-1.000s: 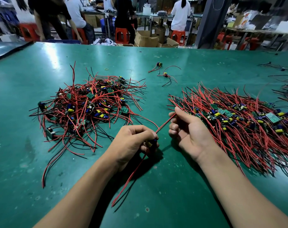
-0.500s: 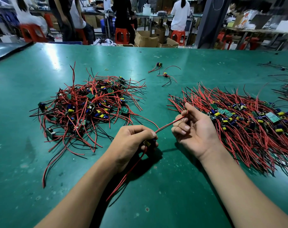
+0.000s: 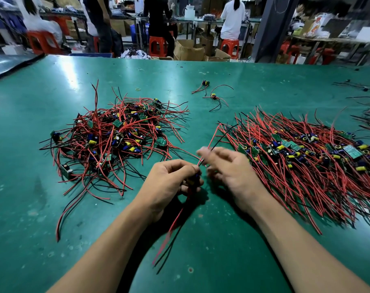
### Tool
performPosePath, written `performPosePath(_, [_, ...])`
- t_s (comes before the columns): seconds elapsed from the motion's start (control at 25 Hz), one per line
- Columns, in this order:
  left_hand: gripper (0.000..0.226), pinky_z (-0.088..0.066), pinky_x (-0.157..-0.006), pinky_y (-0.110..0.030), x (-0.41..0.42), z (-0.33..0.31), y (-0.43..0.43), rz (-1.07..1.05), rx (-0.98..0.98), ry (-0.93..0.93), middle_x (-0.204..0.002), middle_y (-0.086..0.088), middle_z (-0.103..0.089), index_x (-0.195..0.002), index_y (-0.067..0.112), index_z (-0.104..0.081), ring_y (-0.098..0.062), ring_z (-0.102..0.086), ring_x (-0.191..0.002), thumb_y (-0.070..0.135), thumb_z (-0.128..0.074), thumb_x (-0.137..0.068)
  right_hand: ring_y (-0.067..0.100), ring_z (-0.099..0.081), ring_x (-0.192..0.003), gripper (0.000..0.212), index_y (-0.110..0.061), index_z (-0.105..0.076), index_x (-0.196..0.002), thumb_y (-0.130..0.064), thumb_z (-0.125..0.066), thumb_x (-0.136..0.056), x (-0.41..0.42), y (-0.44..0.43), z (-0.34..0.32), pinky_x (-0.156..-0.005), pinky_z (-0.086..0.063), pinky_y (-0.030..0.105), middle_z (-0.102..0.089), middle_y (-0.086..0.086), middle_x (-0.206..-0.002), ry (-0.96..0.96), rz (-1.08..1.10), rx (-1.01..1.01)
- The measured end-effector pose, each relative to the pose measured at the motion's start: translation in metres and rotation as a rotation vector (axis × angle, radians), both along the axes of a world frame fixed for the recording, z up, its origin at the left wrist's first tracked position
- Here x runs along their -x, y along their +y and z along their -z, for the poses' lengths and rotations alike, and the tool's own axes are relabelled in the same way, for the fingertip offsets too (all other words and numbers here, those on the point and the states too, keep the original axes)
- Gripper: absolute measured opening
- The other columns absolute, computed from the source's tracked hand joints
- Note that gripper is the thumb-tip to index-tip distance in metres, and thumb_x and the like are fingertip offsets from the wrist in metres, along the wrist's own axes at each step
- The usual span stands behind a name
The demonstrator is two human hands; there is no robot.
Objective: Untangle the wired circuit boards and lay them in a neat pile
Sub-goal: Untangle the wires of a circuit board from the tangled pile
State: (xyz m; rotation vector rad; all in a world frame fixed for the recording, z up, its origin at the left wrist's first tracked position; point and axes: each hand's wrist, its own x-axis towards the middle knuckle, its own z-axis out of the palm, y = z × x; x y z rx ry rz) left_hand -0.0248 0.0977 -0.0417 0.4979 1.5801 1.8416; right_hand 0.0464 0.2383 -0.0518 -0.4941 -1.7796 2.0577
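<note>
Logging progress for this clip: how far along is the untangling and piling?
Done: many boards lie combed side by side in the neat pile on the right. In hand: the left hand grips one wired board, its leads running up past the right hand, too blurred to judge its grip. Left: the tangled heap on the left, plus two loose boards farther back.

Counter (image 3: pixel 52 208): we record a flat teal green with pale glare streaks and a few dull spots. Tangled heap (image 3: pixel 116 136): mostly red leads, some black; green boards, yellow and blue components. Combed pile (image 3: pixel 306 161): we see the same palette, red dominant. Single board (image 3: pixel 195 177) nearest us: blue part showing, trailing wires (image 3: pixel 175 225) red and black. Rubber band (image 3: pixel 138 89): yellowish. Stools (image 3: pixel 158 46): orange-red. Cartons (image 3: pixel 188 50): brown.
</note>
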Motion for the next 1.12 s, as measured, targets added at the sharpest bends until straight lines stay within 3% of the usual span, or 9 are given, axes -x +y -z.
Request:
performPosePath(0.08, [0.019, -0.048, -0.049, -0.022, -0.001, 0.0, -0.001, -0.001, -0.007, 0.023, -0.064, -0.01, -0.066, -0.076, 0.001, -0.067, -0.017, -0.06, -0.048, 0.0, -0.057, -0.092, 0.014, -0.057, -0.053, 0.035, -0.004, -0.074, -0.09, -0.038, -0.077, -0.08, 0.0, -0.009, 0.004, -0.048, -0.046, 0.023, -0.067, 0.01, -0.075, -0.04, -0.129, 0.01])
performPosePath(0.16, [0.018, -0.046, -0.049, -0.022, -0.001, -0.001, -0.002, -0.001, -0.003, 0.029, -0.065, -0.011, -0.064, -0.076, 0.001, -0.068, -0.017, -0.059, -0.048, 0.0, -0.058, -0.091, 0.014, -0.054, -0.052, 0.036, -0.006, -0.075, -0.088, -0.04, -0.076, -0.078, 0.001, -0.008, 0.001, -0.049, -0.041, 0.023, -0.064, 0.012, -0.075, -0.091, -0.109, 0.009])
performPosePath(0.28, [0.017, -0.044, -0.051, -0.023, -0.001, -0.002, -0.001, 0.011, 0.017, 0.031, -0.064, -0.013, -0.063, -0.073, 0.001, -0.067, -0.018, -0.059, -0.049, 0.0, -0.061, -0.089, 0.01, -0.04, -0.043, 0.024, -0.015, -0.075, -0.079, -0.039, -0.074, -0.081, 0.0, 0.002, -0.003, -0.044, -0.025, 0.02, -0.051, 0.001, -0.056, -0.092, 0.019, 0.042])
performPosePath(0.36, [0.017, -0.043, -0.051, -0.023, -0.001, -0.003, -0.001, 0.032, 0.028, 0.03, -0.063, -0.012, -0.065, -0.073, 0.002, -0.067, -0.019, -0.059, -0.05, -0.001, -0.061, -0.088, 0.01, -0.038, -0.042, 0.02, -0.015, -0.072, -0.077, -0.031, -0.071, -0.089, 0.0, 0.01, -0.003, -0.045, -0.021, 0.021, -0.048, -0.003, -0.054, -0.058, 0.128, 0.081])
performPosePath(0.56, [0.018, -0.04, -0.053, -0.026, -0.001, -0.003, -0.004, 0.082, 0.048, 0.029, -0.064, -0.012, -0.065, -0.072, 0.003, -0.068, -0.02, -0.061, -0.052, 0.0, -0.061, -0.088, 0.005, -0.04, -0.041, 0.019, -0.007, -0.068, -0.082, -0.021, -0.065, -0.095, 0.003, 0.021, -0.006, -0.04, -0.03, 0.017, -0.055, -0.008, -0.057, 0.043, 0.342, 0.202])
performPosePath(0.76, [0.027, -0.043, -0.057, -0.029, -0.001, -0.001, -0.005, 0.09, 0.031, 0.004, -0.062, -0.01, -0.065, -0.064, 0.01, -0.071, -0.022, -0.061, -0.055, 0.0, -0.062, -0.087, 0.005, -0.031, -0.034, 0.037, -0.009, -0.059, -0.067, -0.023, -0.053, -0.101, 0.004, 0.022, -0.014, -0.035, -0.026, 0.017, -0.04, -0.003, -0.053, 0.066, 0.28, 0.598])
performPosePath(0.88, [0.026, -0.045, -0.057, -0.029, -0.001, -0.001, -0.005, 0.103, 0.028, 0.001, -0.062, -0.01, -0.065, -0.064, 0.01, -0.071, -0.023, -0.061, -0.057, 0.001, -0.063, -0.087, 0.005, -0.029, -0.032, 0.041, -0.009, -0.057, -0.058, -0.02, -0.055, -0.098, 0.001, 0.024, -0.016, -0.032, -0.024, 0.017, -0.037, -0.002, -0.055, 0.101, 0.232, 0.786])
performPosePath(1.0, [0.022, -0.047, -0.056, -0.026, 0.0, 0.0, -0.004, 0.082, 0.013, -0.024, -0.063, -0.011, -0.066, -0.068, 0.007, -0.07, -0.023, -0.061, -0.057, 0.002, -0.062, -0.088, 0.004, -0.03, -0.037, 0.038, -0.01, -0.064, -0.07, -0.034, -0.058, -0.098, 0.0, 0.023, -0.016, -0.036, -0.025, 0.016, -0.044, -0.004, -0.057, 0.099, 0.22, 0.65])
performPosePath(1.12, [0.016, -0.049, -0.056, -0.02, 0.001, 0.0, -0.002, 0.046, -0.018, -0.039, -0.069, -0.013, -0.069, -0.081, 0.003, -0.068, -0.019, -0.064, -0.057, 0.009, -0.059, -0.093, 0.005, -0.036, -0.043, 0.046, -0.01, -0.071, -0.09, -0.055, -0.064, -0.083, 0.002, 0.02, -0.011, -0.04, -0.03, 0.017, -0.051, -0.007, -0.06, 0.041, 0.19, 0.401])
